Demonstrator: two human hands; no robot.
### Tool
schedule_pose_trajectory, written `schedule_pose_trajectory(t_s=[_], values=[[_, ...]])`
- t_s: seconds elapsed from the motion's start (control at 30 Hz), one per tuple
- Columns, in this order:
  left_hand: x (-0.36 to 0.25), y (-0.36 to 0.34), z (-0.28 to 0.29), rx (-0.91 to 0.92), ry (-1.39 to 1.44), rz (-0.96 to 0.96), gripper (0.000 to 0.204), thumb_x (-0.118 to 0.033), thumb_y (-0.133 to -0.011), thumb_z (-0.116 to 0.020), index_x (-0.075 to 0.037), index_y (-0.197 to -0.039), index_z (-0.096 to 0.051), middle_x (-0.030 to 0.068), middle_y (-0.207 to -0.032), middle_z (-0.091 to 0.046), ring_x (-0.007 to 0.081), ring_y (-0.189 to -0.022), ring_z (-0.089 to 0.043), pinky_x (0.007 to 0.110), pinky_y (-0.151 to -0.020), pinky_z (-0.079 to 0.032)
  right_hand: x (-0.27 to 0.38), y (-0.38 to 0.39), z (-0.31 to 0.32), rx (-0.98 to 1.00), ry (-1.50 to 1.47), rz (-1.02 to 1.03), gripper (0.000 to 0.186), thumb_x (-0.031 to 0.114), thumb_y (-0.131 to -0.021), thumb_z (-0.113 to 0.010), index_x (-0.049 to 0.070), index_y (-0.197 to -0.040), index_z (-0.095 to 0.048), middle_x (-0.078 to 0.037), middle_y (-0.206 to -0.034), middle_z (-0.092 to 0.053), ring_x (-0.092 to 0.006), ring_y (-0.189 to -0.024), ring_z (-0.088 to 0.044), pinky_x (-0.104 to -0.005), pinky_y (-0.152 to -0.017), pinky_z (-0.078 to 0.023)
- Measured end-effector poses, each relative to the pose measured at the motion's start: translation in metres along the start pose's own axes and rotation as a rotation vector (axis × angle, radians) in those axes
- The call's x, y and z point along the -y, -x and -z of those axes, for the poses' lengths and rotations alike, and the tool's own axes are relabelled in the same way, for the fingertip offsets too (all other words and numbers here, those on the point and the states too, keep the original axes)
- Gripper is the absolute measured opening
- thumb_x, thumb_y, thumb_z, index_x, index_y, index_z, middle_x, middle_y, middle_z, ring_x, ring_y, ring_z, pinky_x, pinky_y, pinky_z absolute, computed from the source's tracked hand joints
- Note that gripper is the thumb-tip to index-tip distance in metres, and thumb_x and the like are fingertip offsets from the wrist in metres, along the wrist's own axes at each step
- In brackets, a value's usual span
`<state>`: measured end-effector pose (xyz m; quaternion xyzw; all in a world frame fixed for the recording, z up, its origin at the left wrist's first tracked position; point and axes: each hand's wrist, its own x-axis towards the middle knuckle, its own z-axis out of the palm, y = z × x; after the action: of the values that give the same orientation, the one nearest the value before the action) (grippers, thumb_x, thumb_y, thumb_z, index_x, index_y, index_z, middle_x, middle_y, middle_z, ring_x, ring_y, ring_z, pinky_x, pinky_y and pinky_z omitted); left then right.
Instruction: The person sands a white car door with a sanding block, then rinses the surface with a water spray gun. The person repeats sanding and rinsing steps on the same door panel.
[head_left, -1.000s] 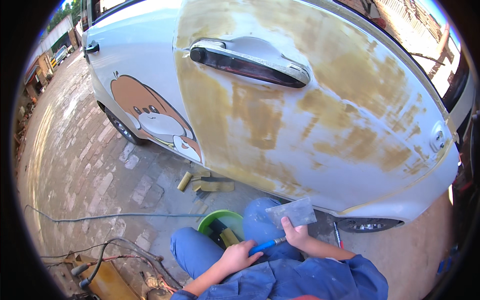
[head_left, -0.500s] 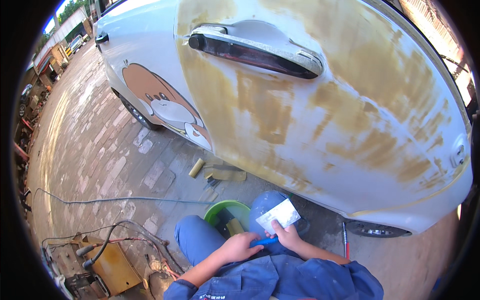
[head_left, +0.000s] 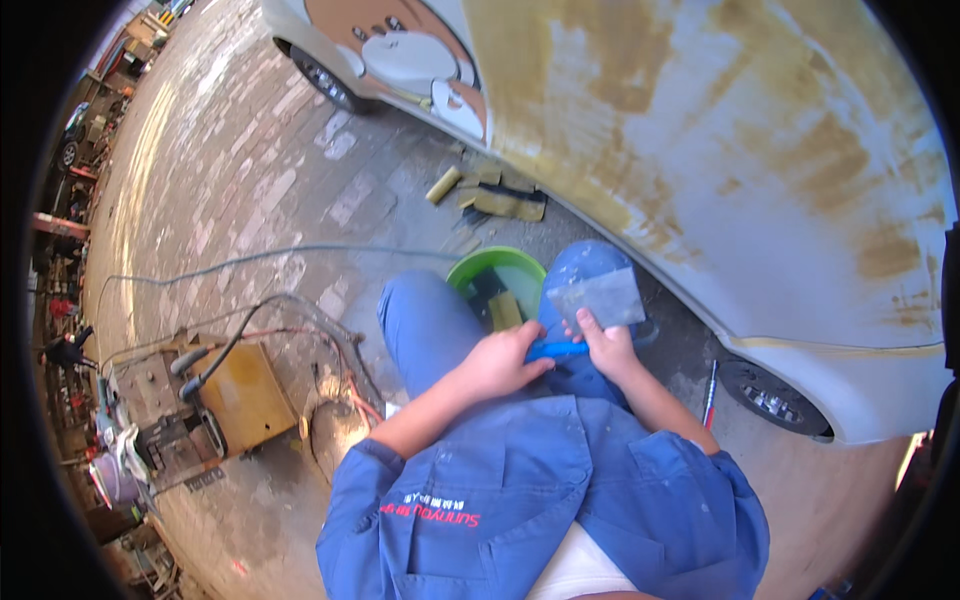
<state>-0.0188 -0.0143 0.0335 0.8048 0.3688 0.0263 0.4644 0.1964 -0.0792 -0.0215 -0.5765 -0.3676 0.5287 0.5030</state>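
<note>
My left hand (head_left: 503, 361) is closed round the left end of a blue, bar-shaped tool (head_left: 557, 349). The bar stretches across to my right hand (head_left: 607, 347), whose fingers partly cover its other end. Pinched under my right thumb is a flat, pale grey rectangular sheet (head_left: 603, 294), held over my right knee. What the sheet is made of I cannot tell. Just left of that knee stands a green bucket (head_left: 462, 272) with a yellowish block (head_left: 504, 311) and something dark inside.
A white car (head_left: 850, 290) with tan filler patches rises to the right. Yellow-brown scraps (head_left: 510, 203) lie on the paving beside it. At left stands a yellow-sided machine (head_left: 250, 395) with cables. A thin hose (head_left: 230, 262) crosses the ground to the bucket.
The view has tipped down toward my lap, so the car's door handle is out of sight. The sheet has turned flatter and looks greyer. Both hands stay together at the blue bar.
</note>
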Motion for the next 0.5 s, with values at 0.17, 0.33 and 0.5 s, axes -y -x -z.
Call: schedule_pose_trajectory(t_s=[0.17, 0.33, 0.5], values=[[0.01, 0.01, -0.017, -0.178, 0.206, -0.087, 0.049, -0.031, -0.093, -0.077, 0.001, -0.123, -0.058, 0.0239, -0.096, -0.07, 0.0394, -0.089, -0.071, 0.046, -0.078, -0.057, -0.005, 0.0, 0.01, 0.014, -0.09, -0.017, 0.044, 0.043, -0.108, -0.058, 0.002, -0.123, -0.065, -0.009, -0.101, -0.073, -0.015, -0.085, -0.069, -0.0287, -0.07, -0.054], [0.011, -0.01, -0.017, -0.328, 0.499, -0.007, 0.038, -0.019, -0.097, -0.076, 0.003, -0.124, -0.059, 0.007, -0.103, -0.065, 0.0108, -0.087, -0.062, 0.029, -0.078, -0.054, -0.001, 0.007, 0.01, 0.062, -0.09, -0.021, 0.044, 0.045, -0.107, -0.06, 0.005, -0.126, -0.064, -0.008, -0.102, -0.073, -0.0146, -0.087, -0.069, -0.0275, -0.072, -0.052], [0.009, -0.023, -0.015, -0.23, 0.593, -0.021, 0.02, -0.021, -0.104, -0.069, -0.001, -0.103, -0.068, -0.0009, -0.08, -0.065, 0.0068, -0.074, -0.059, 0.024, -0.068, -0.051, 0.003, 0.018, 0.005, 0.118, -0.086, 0.005, 0.039, 0.042, -0.106, -0.062, 0.008, -0.124, -0.067, -0.005, -0.103, -0.075, -0.012, -0.087, -0.069, -0.0252, -0.07, -0.051]])
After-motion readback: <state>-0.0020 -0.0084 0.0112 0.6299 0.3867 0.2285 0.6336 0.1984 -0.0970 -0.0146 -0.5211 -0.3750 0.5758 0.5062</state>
